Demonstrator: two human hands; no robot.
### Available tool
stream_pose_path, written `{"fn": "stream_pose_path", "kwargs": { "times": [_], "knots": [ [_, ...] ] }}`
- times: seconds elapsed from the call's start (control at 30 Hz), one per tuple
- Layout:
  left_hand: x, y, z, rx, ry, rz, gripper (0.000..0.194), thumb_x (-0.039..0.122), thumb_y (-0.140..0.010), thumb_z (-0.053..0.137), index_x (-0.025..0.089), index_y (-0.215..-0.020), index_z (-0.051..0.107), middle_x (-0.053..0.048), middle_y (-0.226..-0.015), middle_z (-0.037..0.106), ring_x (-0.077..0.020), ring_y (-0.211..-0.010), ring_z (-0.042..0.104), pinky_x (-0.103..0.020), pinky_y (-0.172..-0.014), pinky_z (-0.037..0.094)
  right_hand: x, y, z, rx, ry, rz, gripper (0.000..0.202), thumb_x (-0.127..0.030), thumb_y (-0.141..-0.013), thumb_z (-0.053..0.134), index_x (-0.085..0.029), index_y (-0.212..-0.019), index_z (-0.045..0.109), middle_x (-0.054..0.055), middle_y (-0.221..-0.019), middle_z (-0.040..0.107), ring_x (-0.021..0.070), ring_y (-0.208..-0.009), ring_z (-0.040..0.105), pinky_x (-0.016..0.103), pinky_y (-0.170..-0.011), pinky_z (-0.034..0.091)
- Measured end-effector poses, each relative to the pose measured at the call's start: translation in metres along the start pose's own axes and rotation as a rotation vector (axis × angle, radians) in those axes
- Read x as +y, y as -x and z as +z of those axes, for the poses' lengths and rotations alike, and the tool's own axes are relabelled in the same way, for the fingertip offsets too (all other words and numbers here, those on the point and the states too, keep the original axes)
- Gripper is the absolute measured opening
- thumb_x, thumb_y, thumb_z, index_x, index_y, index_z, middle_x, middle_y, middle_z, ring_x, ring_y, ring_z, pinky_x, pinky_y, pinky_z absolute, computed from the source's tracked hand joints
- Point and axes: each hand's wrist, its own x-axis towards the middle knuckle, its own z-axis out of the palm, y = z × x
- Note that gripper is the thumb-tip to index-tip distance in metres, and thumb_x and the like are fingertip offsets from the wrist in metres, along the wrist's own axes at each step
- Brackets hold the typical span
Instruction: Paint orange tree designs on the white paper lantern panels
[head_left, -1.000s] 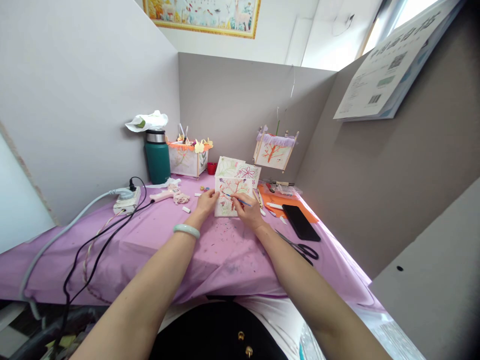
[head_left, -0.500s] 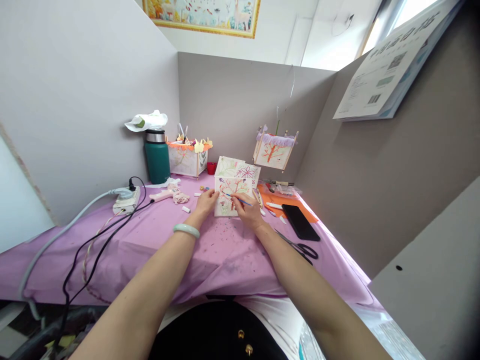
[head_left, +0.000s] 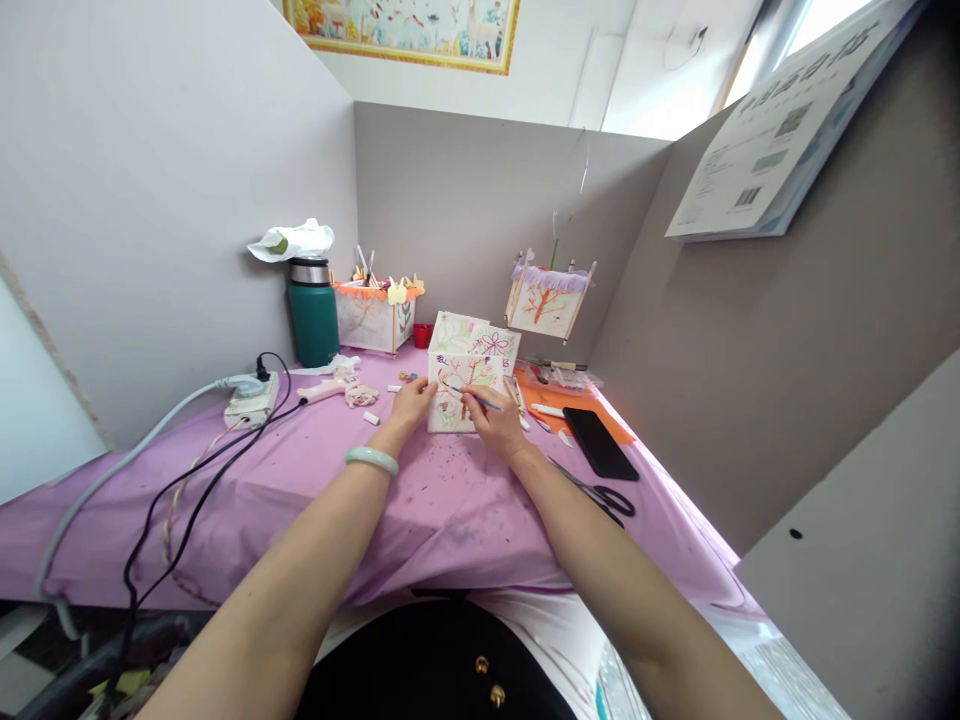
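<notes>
A white panel (head_left: 469, 372) painted with a red-branched tree and green marks stands tilted up on the table before me. My left hand (head_left: 412, 404) pinches its left edge, thumb toward the front. In my right hand (head_left: 495, 420) is a thin blue paintbrush (head_left: 489, 404), its tip at the upper left of the picture. That hand covers the panel's lower right part. Behind it lean further drawn sheets, one with green leaves (head_left: 454, 330) and one with a pink flower (head_left: 496, 344).
On the right lie scissors (head_left: 611, 498), a black phone (head_left: 600, 443) and an orange sheet (head_left: 619, 428). A green bottle (head_left: 313, 318), a decorated box (head_left: 375, 322) and a red cup (head_left: 422, 335) stand at the back left. A lantern (head_left: 547, 300) hangs behind. Cables (head_left: 187, 470) cross the left side.
Almost nothing differs. Both hands keep their places at the panel, and the whole view has shifted very slightly.
</notes>
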Motion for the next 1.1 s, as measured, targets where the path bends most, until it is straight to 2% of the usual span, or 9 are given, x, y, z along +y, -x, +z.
{"fn": "stream_pose_path", "kwargs": {
  "times": [0.2,0.33,0.53,1.1],
  "knots": [
    [-0.0015,-0.0005,0.0005,0.013,-0.04,0.0,0.028,0.038,-0.073,0.042,0.016,-0.061,0.053,0.001,-0.055,0.049,-0.0125,-0.057,0.044,-0.022,-0.05,0.032,0.0018,0.0017,0.0012,-0.051,-0.007,0.017,0.023,-0.028,-0.087,0.042,-0.022,-0.1,0.06,0.002,-0.088,0.067,0.0129,-0.075,0.062,0.024,-0.07,0.047],
    [-0.0023,-0.0008,0.0009,0.004,-0.038,-0.006,0.028,0.039,-0.074,0.042,0.016,-0.063,0.055,0.0,-0.058,0.053,-0.0133,-0.058,0.046,-0.023,-0.052,0.033,0.0024,0.0014,0.0019,-0.024,-0.008,0.018,0.023,-0.028,-0.087,0.043,-0.022,-0.1,0.06,0.002,-0.088,0.067,0.0131,-0.074,0.062,0.025,-0.071,0.047],
    [0.0007,0.0005,0.0001,0.009,-0.028,-0.01,0.027,0.037,-0.074,0.043,0.016,-0.063,0.055,-0.001,-0.059,0.055,-0.0138,-0.059,0.047,-0.023,-0.052,0.032,0.0034,-0.0006,0.0012,0.08,0.018,-0.006,0.021,-0.027,-0.086,0.044,-0.022,-0.096,0.062,0.004,-0.093,0.067,0.0153,-0.088,0.061,0.028,-0.08,0.046],
    [0.0031,0.0016,-0.0015,0.011,-0.041,-0.014,0.025,0.036,-0.075,0.043,0.017,-0.063,0.054,0.0,-0.06,0.054,-0.0135,-0.06,0.046,-0.024,-0.054,0.031,0.0027,-0.0007,0.0011,0.107,0.052,0.031,0.022,-0.029,-0.087,0.043,-0.022,-0.094,0.063,0.004,-0.094,0.067,0.0159,-0.089,0.061,0.028,-0.08,0.046]
  ]
}}
